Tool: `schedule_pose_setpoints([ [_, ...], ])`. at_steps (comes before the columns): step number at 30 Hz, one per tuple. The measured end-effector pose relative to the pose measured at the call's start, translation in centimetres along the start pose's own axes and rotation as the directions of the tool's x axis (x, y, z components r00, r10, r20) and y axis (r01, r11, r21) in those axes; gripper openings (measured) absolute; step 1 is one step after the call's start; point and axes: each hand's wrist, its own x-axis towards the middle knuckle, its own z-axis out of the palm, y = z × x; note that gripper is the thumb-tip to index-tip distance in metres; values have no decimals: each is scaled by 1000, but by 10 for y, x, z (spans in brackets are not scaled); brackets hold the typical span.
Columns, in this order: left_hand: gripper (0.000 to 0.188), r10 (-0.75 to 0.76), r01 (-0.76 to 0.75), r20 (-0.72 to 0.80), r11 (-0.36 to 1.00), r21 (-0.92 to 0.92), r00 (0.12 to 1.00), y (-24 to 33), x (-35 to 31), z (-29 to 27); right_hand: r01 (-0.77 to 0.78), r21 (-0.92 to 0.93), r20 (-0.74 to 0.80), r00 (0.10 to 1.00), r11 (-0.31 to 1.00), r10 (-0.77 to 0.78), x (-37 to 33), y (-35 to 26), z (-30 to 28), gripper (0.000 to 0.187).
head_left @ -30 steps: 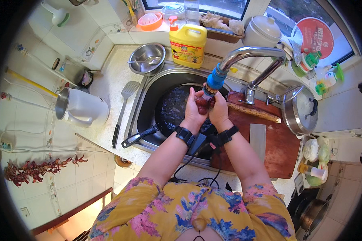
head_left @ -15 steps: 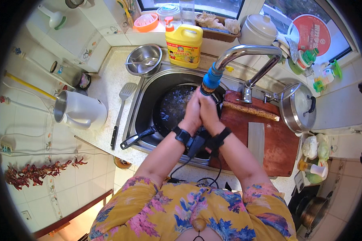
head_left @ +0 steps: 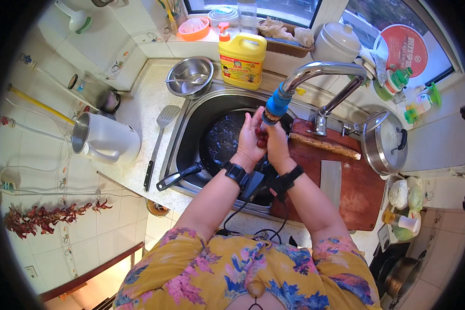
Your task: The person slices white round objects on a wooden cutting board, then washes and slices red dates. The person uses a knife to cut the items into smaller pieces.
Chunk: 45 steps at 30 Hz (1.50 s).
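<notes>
Over the sink (head_left: pixel 180 121), my left hand (head_left: pixel 249 143) is cupped with its palm turned up. Several small, dark red, round fruits (head_left: pixel 262 138) show between it and my right hand (head_left: pixel 277 147). The right hand is curled against them, its fingers partly hidden. Both hands are directly under the blue-tipped spout of the chrome faucet (head_left: pixel 323 68). Below them a black frying pan (head_left: pixel 219 139) with a wet inside sits in the sink. Its handle (head_left: pixel 178 177) sticks out over the near left rim.
A cleaver (head_left: pixel 330 181) and a long brown root (head_left: pixel 323 145) lie on the red-brown cutting board (head_left: pixel 356 201). Left of the sink are a slotted spatula (head_left: pixel 161 129) and white kettle (head_left: pixel 113 139). Behind it stand a metal bowl (head_left: pixel 183 85) and yellow pump jug (head_left: pixel 243 62).
My hands have parted slightly from a closed clasp, with the left hand's fingers loosening. The dark red fruits between them have come into sight. The whole view has shifted a little.
</notes>
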Motion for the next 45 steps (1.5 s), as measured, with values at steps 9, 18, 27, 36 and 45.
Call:
schedule_pose_setpoints([
  [9,29,19,-34,-155,995,-94,988,-19,-3,20,337,-367,131,941,867,-310,1,-2,-3,29],
  [18,37,-78,61,-109,986,-156,991,-27,15,-31,455,-540,194,886,708,-421,-3,0,6,23],
  [27,43,-36,45,30,911,-411,999,-16,15,-20,41,91,-105,994,995,-31,2,-28,-27,24],
  [36,27,-253,105,-507,947,-303,824,8,11,-32,-62,-281,-93,995,958,38,13,-23,-97,25],
  [45,28,-358,317,-413,934,-168,837,51,-38,-53,81,-846,-12,985,527,-171,-97,-44,-156,34],
])
